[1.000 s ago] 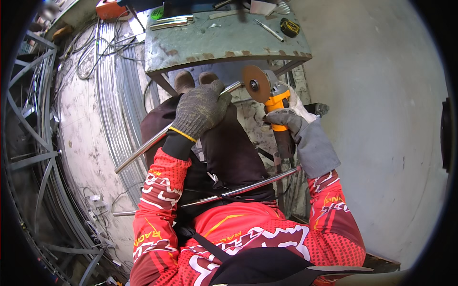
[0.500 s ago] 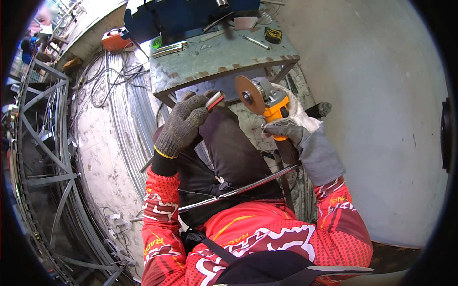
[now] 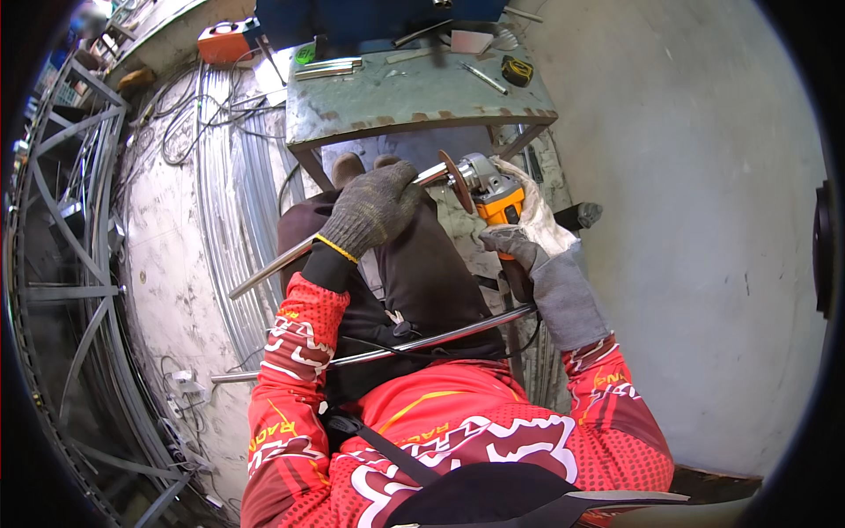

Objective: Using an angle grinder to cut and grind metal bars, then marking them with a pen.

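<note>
My left hand (image 3: 374, 207), in a grey knitted glove, grips a shiny metal tube (image 3: 273, 268) that slants from lower left up toward the right. My right hand (image 3: 515, 251), in a long grey leather glove, holds an orange and silver angle grinder (image 3: 493, 189) by its body. The grinder's brown disc (image 3: 455, 180) sits against the upper end of the tube, just right of my left hand. A second metal tube (image 3: 414, 343) lies across my lap over a dark apron.
A worn green metal table (image 3: 422, 92) stands just ahead with metal bars, a marker and a yellow tape measure (image 3: 518, 70) on it. Bundled rods and cables lie on the floor at left, beside a steel frame (image 3: 62, 264). An orange machine (image 3: 224, 40) sits far left. A grey wall rises at right.
My view has shifted right and down. My left hand and the tube moved right toward the grinder, and the disc now meets the tube's end.
</note>
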A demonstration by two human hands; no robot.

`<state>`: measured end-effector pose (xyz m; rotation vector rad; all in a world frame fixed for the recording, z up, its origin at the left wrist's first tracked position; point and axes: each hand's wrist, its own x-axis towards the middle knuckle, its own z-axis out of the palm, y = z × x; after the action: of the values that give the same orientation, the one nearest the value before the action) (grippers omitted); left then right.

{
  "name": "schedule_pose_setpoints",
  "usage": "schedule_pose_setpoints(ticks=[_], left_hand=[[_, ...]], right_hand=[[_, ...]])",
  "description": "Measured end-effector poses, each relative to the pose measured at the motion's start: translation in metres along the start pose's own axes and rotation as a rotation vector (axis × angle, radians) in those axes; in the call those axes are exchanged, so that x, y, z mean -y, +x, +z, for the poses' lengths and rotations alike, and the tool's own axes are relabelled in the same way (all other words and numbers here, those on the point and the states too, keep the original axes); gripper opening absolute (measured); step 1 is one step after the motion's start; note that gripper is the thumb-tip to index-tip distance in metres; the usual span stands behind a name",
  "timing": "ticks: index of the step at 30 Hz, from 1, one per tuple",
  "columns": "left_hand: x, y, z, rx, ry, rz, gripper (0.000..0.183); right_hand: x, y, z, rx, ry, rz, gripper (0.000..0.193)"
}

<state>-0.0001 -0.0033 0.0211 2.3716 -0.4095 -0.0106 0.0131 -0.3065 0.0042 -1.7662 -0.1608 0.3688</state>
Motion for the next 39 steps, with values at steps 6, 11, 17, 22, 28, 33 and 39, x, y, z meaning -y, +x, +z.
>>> schedule_pose_setpoints(ticks=[6,11,17,22,28,33,39], left_hand=[[0.004,0.008,0.006,0.021,0.060,0.002,0.033],[-0.001,0.005,0.005,0.047,0.041,-0.059,0.024],[0.005,0.006,0.008,0.016,0.058,-0.028,0.030],[-0.003,0.007,0.004,0.084,0.060,-0.082,0.030],[-0.008,0.007,0.000,0.095,0.060,-0.112,0.030],[-0.005,0.007,0.000,0.102,0.079,-0.089,0.030],[-0.002,0.003,0.003,0.111,0.077,-0.108,0.031]], right_hand=[[-0.007,-0.002,-0.009,0.004,0.005,0.072,0.143],[0.010,-0.011,0.001,-0.022,-0.017,0.085,0.135],[0.011,-0.016,0.004,-0.065,-0.167,0.080,0.118],[0.009,-0.015,0.006,-0.090,-0.207,0.047,0.124],[0.006,-0.015,0.004,-0.094,-0.223,0.092,0.122],[0.013,-0.017,0.007,-0.069,-0.109,0.134,0.118],[0.025,-0.020,0.016,-0.085,-0.212,0.154,0.116]])
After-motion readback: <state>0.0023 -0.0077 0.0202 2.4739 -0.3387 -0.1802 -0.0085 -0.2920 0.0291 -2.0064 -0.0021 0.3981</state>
